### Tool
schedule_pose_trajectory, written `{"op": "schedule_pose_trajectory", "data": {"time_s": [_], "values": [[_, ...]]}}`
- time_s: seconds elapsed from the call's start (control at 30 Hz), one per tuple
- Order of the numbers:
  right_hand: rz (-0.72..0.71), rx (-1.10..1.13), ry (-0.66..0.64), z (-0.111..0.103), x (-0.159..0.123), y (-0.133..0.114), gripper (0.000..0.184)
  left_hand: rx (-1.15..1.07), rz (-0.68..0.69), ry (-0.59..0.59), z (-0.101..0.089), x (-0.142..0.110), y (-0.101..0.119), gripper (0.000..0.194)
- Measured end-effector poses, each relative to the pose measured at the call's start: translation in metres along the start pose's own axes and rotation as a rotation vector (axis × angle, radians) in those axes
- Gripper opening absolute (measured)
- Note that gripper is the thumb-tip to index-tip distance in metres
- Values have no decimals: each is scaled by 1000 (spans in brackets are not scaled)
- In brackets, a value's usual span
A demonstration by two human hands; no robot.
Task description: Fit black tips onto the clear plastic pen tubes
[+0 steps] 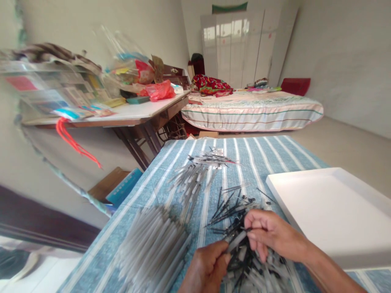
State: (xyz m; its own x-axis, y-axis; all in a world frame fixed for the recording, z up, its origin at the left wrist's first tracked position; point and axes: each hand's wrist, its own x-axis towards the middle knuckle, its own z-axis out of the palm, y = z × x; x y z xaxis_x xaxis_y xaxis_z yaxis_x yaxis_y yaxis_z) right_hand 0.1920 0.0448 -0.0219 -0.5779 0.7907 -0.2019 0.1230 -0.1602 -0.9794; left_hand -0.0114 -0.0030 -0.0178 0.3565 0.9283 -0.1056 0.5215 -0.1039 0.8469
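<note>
Both my hands meet over a heap of thin black refills and grey pen parts (244,260) on a blue striped cloth (262,150). My left hand (207,268) is closed, pinching the end of a grey pen barrel (236,241). My right hand (269,236) has its fingers curled round the barrel's other end. A stack of grey barrels (152,252) lies to the left of my left hand. More grey tubes (192,183) are scattered farther up the cloth.
A white tray (332,211) sits on the cloth to the right. Beyond stand a cluttered wooden table (146,110) with bags and papers, a bed (253,110) with a striped cover, and a white wardrobe (241,44).
</note>
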Motion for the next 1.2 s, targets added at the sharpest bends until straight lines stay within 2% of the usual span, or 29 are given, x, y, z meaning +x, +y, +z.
{"op": "schedule_pose_trajectory", "data": {"time_s": [0.17,0.27,0.37,0.47,0.53,0.63,0.73,0.83,0.9,0.97,1.07,1.2], "values": [[-31,-6,31,-6,0,-3,20,-15,-47,16,-6,-1,12,26],[-11,-61,74,-7,1,0,24,-8,-45,-11,-7,-1,12,25],[30,-92,60,-4,2,3,28,-9,-42,-3,-5,0,10,24],[8,-97,63,-2,2,1,28,1,-48,-12,-4,1,11,24],[-25,-77,86,-4,0,-3,28,22,-53,-43,-11,0,13,25],[-49,-18,178,-15,-3,-12,26,78,-61,-67,-38,-9,11,25],[-39,21,282,-28,-4,-15,28,63,-148,40,-72,-22,1,21],[-1,-14,339,-34,-2,-10,29,-82,-246,299,-90,-31,-8,15],[26,-117,361,-33,1,-7,32,-253,-255,490,-86,-30,-6,15],[31,-253,395,-26,2,-6,35,-534,-210,588,-73,-23,3,15],[-42,-426,385,-3,-1,-11,35,-991,-111,550,-48,-9,24,11],[-171,-603,273,36,-10,-23,26,-1273,-44,457,-19,7,48,12]]}}
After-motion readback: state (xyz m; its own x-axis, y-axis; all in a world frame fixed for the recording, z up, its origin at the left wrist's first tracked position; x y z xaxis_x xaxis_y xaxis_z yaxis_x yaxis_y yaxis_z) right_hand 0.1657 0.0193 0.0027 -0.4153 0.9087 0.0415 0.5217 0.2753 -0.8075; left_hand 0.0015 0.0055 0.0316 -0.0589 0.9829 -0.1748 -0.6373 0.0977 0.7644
